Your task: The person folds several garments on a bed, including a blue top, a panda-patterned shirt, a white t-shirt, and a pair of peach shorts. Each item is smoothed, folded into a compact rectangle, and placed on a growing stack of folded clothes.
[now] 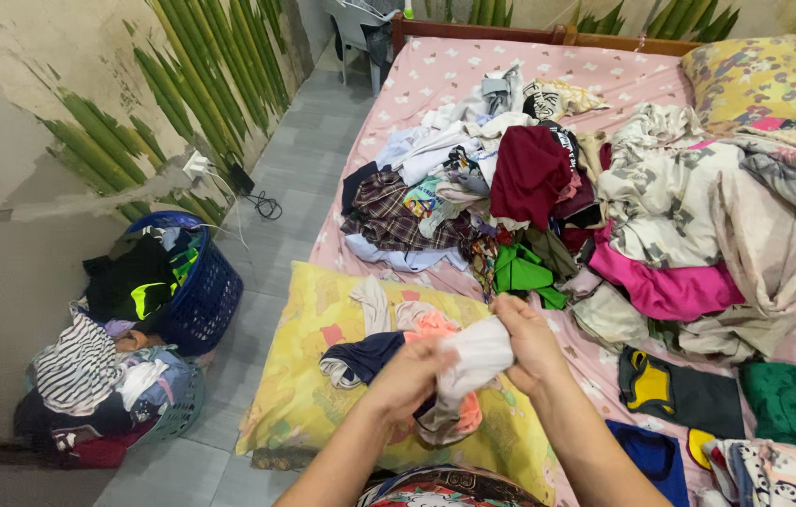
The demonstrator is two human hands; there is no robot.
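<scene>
Fingers (522,330) of both hands were pinched on a small white cloth (479,354), the left hand (414,371) gripping its lower edge and the right hand (531,340) closed over its upper corner. The cloth hung bunched between them, just above a yellow pillow (309,376) at the bed's near edge.

On the pillow, under the hands, lay a few small pieces: an orange garment (435,326), a navy one (365,357) and a pale strip beside them. Beyond, a big pile of clothes (529,188) covered the pink bedsheet (435,75), with a maroon shirt and a green piece showing, and a magenta cloth further right. On the floor to the left stood a blue basket (205,300) stuffed with dark clothes, and a second basket (168,413) nearer, heaped over its rim.

From where I stood, the risks looked small but real. The cloth was crumpled, so a loose pinch on one side could let it slip and fall among the pieces on the pillow, where it might tangle with the orange garment. The pillow sat close to the bed's edge; a nudge from a forearm could tip it, and whatever lay on it, toward the floor.
</scene>
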